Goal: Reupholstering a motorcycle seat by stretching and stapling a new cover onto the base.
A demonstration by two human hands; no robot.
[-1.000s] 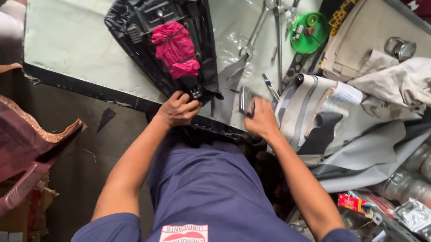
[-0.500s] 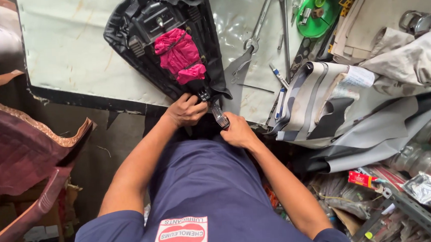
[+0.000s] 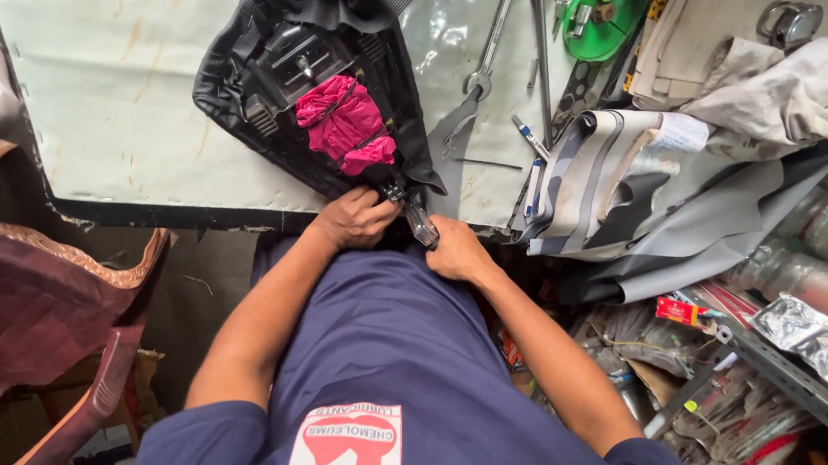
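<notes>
The black seat [image 3: 328, 84] lies underside-up on the table [image 3: 119, 107]. At the seat's near tip, the left hand [image 3: 356, 217] grips the cover edge; the right hand [image 3: 453, 249] clenches a dark tool [image 3: 421, 224].

Soft daylight falls evenly on my worktable [image 3: 119, 107], bright and mostly sharp. The clear plastic sheet [image 3: 450, 39] throws pale glare. Below the table edge it goes dim and shadowed. The edges bend with wide-lens distortion, slightly soft at the corners.

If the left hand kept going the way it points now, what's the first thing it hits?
Most likely the pink cloth tucked into the upturned black seat, just beyond the left hand; depth is hard to judge from above.
</notes>
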